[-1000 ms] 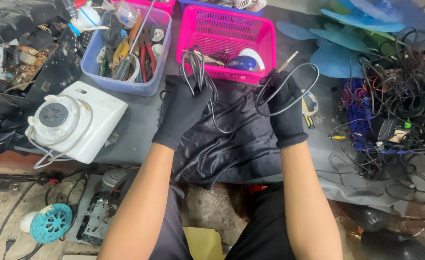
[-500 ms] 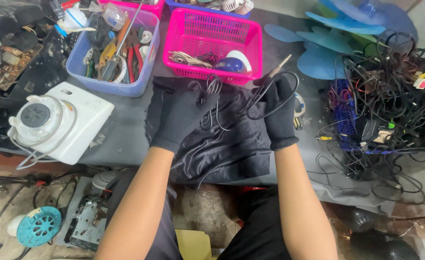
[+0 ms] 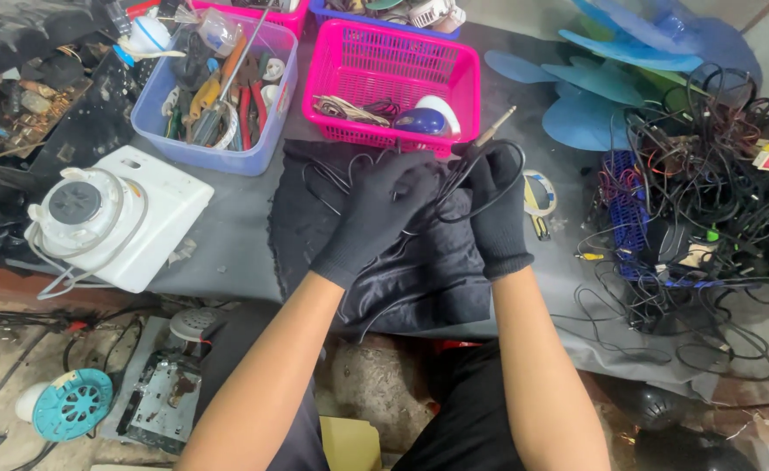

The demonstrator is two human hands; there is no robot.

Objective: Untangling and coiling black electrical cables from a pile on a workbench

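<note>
Gloved left hand [image 3: 383, 209] and right hand [image 3: 493, 205] both grip the black cable [image 3: 505, 174], seemingly coiling it; keep loops even, plug [image 3: 495, 128] free.

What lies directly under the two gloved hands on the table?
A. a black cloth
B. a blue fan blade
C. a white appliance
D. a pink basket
A: the left hand and the right hand, both gripping a thin black cable, hover over a crumpled black cloth spread on the table.
</note>
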